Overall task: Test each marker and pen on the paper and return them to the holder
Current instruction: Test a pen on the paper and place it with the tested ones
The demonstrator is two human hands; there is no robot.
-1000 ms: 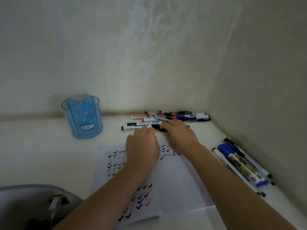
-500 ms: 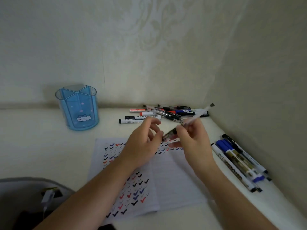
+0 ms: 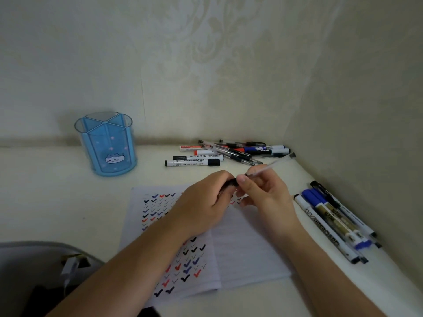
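A clear gel pen [image 3: 270,167] with a black cap end is held above the paper [image 3: 249,248], slanting up to the right. My right hand [image 3: 263,193] grips its barrel. My left hand [image 3: 206,202] is closed on its lower end, which the fingers hide. The paper lies in front of me and carries rows of black, blue and red check marks. An empty blue translucent holder [image 3: 106,143] with a cat picture stands at the back left. A pile of pens and markers [image 3: 231,153] lies at the back by the wall.
Several markers [image 3: 332,223] lie in a row along the right wall. A grey bag [image 3: 34,271] sits at the lower left edge. Walls close the table at the back and on the right.
My right hand picked a clear pen out of the back pile and brought it over the paper. My left hand then closed on its lower end.
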